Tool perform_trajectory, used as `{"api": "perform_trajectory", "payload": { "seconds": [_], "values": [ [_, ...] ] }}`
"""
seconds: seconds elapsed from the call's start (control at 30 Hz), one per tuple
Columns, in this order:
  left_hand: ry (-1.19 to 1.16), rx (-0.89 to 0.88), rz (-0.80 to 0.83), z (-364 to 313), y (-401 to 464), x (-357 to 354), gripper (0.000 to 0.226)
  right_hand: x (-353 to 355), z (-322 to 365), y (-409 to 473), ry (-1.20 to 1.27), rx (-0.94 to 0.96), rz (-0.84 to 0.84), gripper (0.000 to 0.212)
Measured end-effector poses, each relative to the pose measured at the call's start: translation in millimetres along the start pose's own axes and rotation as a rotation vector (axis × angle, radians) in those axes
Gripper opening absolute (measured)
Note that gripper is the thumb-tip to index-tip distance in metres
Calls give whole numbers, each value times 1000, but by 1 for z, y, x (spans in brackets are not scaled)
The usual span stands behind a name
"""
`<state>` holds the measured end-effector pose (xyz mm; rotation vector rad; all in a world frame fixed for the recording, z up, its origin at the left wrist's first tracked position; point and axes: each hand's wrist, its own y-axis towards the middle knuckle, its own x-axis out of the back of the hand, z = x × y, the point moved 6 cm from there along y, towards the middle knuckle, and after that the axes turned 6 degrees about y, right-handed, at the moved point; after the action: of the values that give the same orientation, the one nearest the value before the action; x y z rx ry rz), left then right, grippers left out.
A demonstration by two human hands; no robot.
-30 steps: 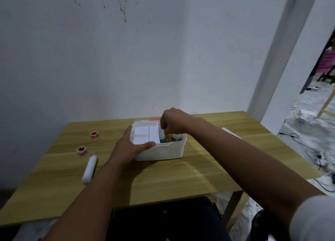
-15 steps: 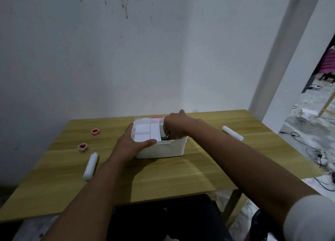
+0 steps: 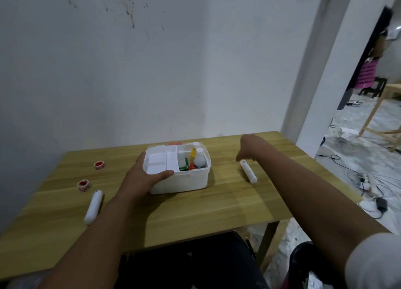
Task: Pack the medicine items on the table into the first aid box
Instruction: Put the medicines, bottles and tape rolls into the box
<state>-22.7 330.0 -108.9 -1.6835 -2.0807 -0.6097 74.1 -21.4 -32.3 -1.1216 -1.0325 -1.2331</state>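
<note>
1. My right hand (image 3: 247, 149) hovers just over the far end of the white tube (image 3: 248, 171), fingers loose and pointing down, gripping nothing; I judge the step in hand is fetching this tube.
2. My left hand (image 3: 144, 175) is clasped on the near left corner of the box (image 3: 180, 181), thumb along its rim; the box stands mid-table with bottles (image 3: 198, 158) upright in its right compartment.
3. Next I must pinch the tube and carry it left into the box.
4. Another tube (image 3: 93, 206) and two tape rolls (image 3: 84, 185) wait on the table (image 3: 217, 212), left.
</note>
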Motion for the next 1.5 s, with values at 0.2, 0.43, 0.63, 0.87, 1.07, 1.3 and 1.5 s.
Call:
{"api": "perform_trajectory", "payload": {
  "seconds": [0.2, 0.43, 0.63, 0.87, 1.07, 1.3, 1.5],
  "values": [
    [-13, -35, -30, -2, -1, 0, 108, -41, -41, 6, -91, -130, 123, 35],
    [-9, -38, -23, -1, 1, 0, 109, -47, -64, 11, 64, -206, -18, 55],
    [12, -17, -10, 2, 3, 0, 123, -56, -78, 34, 205, -283, -72, 49],
    [8, -4, 1, 2, 2, 1, 127, -51, -66, 16, 302, -395, -128, 19],
    [0, -19, 8, 1, 1, -1, 118, -38, -41, 14, 331, -257, -62, 29],
    [-15, -1, -11, -1, -2, -1, 123, 2, 17, 6, 820, -87, -13, 40],
    [-15, -16, -27, -5, -3, -1, 114, 11, 69, -26, 962, 146, 16, 77]
  ]
}}
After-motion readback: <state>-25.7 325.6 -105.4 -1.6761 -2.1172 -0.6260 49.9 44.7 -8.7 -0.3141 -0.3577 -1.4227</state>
